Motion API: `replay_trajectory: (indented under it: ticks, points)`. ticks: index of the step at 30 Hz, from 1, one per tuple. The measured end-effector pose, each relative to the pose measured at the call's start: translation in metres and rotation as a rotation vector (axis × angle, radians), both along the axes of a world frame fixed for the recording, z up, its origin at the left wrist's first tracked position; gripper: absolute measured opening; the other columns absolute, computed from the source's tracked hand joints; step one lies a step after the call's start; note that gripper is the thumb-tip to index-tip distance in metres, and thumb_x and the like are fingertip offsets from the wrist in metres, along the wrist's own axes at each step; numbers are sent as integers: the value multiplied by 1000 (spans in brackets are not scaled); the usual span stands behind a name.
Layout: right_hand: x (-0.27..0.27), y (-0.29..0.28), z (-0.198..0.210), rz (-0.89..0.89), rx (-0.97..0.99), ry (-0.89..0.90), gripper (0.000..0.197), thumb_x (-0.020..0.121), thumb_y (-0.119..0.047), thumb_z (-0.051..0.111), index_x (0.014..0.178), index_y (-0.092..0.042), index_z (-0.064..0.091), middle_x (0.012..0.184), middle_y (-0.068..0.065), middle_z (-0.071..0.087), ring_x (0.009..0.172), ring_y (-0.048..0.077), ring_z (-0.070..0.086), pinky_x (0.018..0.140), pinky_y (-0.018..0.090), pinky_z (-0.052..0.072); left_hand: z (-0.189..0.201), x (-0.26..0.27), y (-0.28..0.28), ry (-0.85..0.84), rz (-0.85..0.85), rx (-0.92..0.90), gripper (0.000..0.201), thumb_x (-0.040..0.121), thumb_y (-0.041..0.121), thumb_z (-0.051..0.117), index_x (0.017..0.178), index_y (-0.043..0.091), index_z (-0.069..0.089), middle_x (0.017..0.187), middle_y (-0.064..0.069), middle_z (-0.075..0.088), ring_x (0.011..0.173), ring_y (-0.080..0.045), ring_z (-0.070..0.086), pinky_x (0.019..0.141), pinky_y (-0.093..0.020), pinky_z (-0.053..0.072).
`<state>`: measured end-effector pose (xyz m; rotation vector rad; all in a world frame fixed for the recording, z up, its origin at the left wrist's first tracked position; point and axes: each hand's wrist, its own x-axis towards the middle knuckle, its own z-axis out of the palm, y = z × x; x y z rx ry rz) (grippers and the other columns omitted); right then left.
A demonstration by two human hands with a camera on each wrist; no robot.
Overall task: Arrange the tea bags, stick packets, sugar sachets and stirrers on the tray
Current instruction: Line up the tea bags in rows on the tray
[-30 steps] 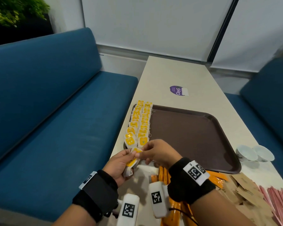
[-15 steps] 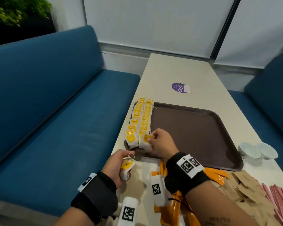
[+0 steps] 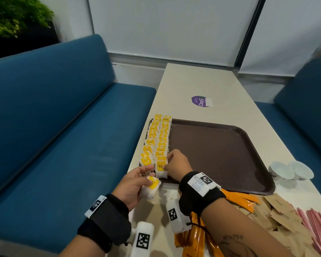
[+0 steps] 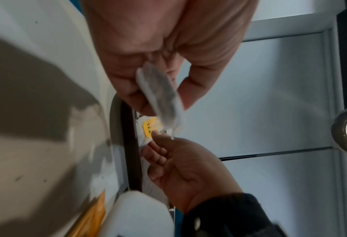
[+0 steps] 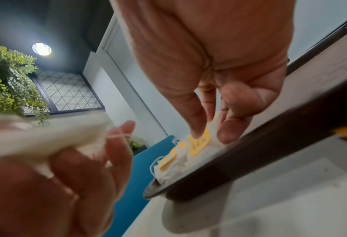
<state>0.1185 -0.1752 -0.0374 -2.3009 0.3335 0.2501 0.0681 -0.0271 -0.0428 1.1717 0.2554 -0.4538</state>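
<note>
A brown tray (image 3: 217, 154) lies on the pale table, and two rows of yellow-tagged tea bags (image 3: 158, 138) run along its left edge. My right hand (image 3: 165, 165) pinches the nearest tea bag (image 3: 160, 169) of the right row, which lies at the tray's near-left corner. The right wrist view shows its fingertips (image 5: 196, 129) on that bag (image 5: 199, 146) just inside the rim (image 5: 249, 158). My left hand (image 3: 146, 176) hovers just left of it and grips another tea bag (image 3: 152, 188) off the tray; the left wrist view shows this bag (image 4: 160, 96) edge-on.
Orange stick packets (image 3: 198, 238) lie under my right forearm, with brown sachets (image 3: 278, 214) and pink stirrers (image 3: 319, 225) to their right. Two white cups (image 3: 291, 170) stand beside the tray's right edge. A purple sticker (image 3: 201, 101) marks the far table. Blue benches (image 3: 63, 145) flank the table.
My right hand has carried a tea bag forward from my left hand and set it at the near end of the right row. My left hand has kept one bag and risen toward the tray.
</note>
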Motion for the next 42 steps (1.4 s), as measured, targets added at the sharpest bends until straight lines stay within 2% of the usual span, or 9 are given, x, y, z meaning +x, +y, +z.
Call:
replay_trajectory:
  ticks: [6, 11, 17, 25, 28, 33, 36, 39, 42]
  points:
    - [-17, -5, 10, -40, 174, -131, 20, 82, -9, 69, 92, -16, 53, 86, -3, 51, 75, 12, 52, 64, 28, 51, -8, 26, 4, -163, 138, 234, 36, 83, -16, 55, 110, 6, 60, 93, -12, 58, 85, -20, 56, 72, -29, 46]
    - [-31, 14, 10, 133, 233, -135, 23, 73, -19, 78, 82, -16, 57, 73, -6, 52, 61, 5, 49, 52, 16, 42, -10, 38, -4, -188, 258, 276, 26, 85, -13, 54, 96, 9, 61, 68, 0, 40, 58, -10, 42, 55, -16, 40]
    - [-25, 28, 5, 108, 240, -209, 25, 73, -12, 77, 77, -19, 53, 70, -7, 51, 59, 4, 45, 45, 7, 35, -12, 40, -12, -197, 321, 232, 32, 84, -17, 52, 80, 14, 54, 70, 0, 38, 60, -12, 41, 46, -13, 45]
    - [-14, 34, 1, -18, 344, -232, 31, 74, 6, 66, 65, -22, 53, 65, -6, 54, 61, 8, 49, 56, 19, 43, -11, 42, -5, -240, 302, 236, 33, 82, -20, 52, 79, 13, 53, 73, -1, 41, 64, -13, 44, 62, -24, 43]
    - [-11, 31, 2, -14, 304, -216, 35, 75, 7, 63, 61, -23, 52, 64, -5, 54, 61, 10, 50, 62, 23, 44, -13, 44, -1, -247, 268, 324, 31, 82, -18, 54, 85, 13, 55, 82, -3, 47, 72, -14, 49, 65, -24, 44]
    - [-8, 25, 0, -7, 167, -90, 34, 75, 5, 59, 57, -23, 52, 70, -4, 55, 75, 17, 56, 66, 25, 47, -17, 45, 8, -263, 161, 570, 42, 83, -16, 48, 121, 2, 54, 120, -7, 53, 116, -18, 48, 90, -27, 38]
    - [-10, 27, 1, -2, 162, -37, 33, 74, 6, 60, 57, -21, 53, 71, -1, 56, 75, 22, 60, 75, 34, 56, -19, 44, 8, -281, 59, 674, 49, 84, -18, 43, 128, 2, 52, 131, -10, 53, 120, -22, 49, 93, -27, 39]
    - [-11, 32, 2, 31, 142, -17, 31, 74, 3, 65, 59, -21, 52, 72, 4, 58, 70, 21, 59, 73, 30, 53, -19, 44, 7, -336, -19, 759, 52, 84, -18, 43, 131, 3, 51, 136, -11, 52, 127, -21, 45, 99, -25, 35]
    - [-11, 35, 3, 26, 121, -26, 30, 76, -1, 65, 60, -23, 52, 83, 8, 62, 75, 21, 61, 74, 30, 53, -13, 43, 5, -357, -95, 747, 53, 85, -18, 39, 132, 4, 51, 126, -1, 57, 114, -10, 45, 87, -12, 36]
